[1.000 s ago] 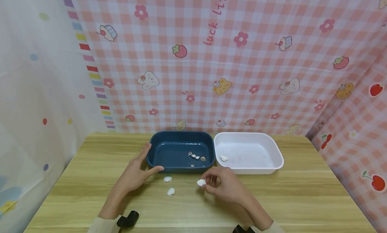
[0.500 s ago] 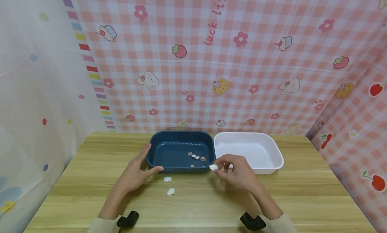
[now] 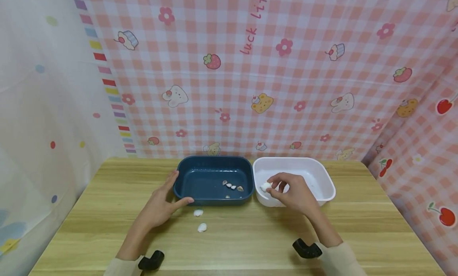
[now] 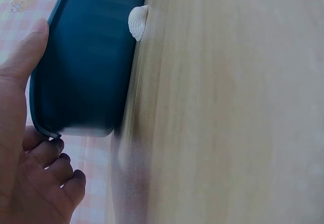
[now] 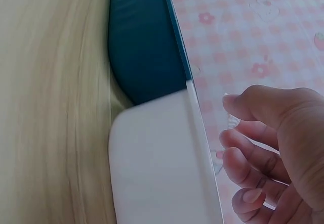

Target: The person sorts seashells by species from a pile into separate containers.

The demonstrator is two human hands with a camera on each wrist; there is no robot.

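My left hand (image 3: 161, 204) rests against the left end of a dark blue tray (image 3: 200, 184), its thumb touching the front rim. Over the left part of a white tray (image 3: 313, 178), my right hand (image 3: 291, 192) pinches a white seashell (image 5: 233, 122) between thumb and fingertips. In the head view, that shell overlaps the spot where another one lies in the tray, so the two are hard to tell apart. Several small shells (image 3: 233, 187) lie in the blue tray's right part. On the table before it are two white seashells, one nearer the tray (image 3: 198, 213) and one closer to me (image 3: 202, 227).
The two trays stand side by side at the back of a wooden table (image 3: 229, 252). Behind them hangs a pink checked cloth (image 3: 229, 81). A black wrist mount (image 3: 152, 260) sits on the left wrist and another black mount (image 3: 307, 248) on the right.
My right hand has carried the white seashell from the table in front of the blue tray, rightward and back, to over the white tray. The left hand keeps its place.
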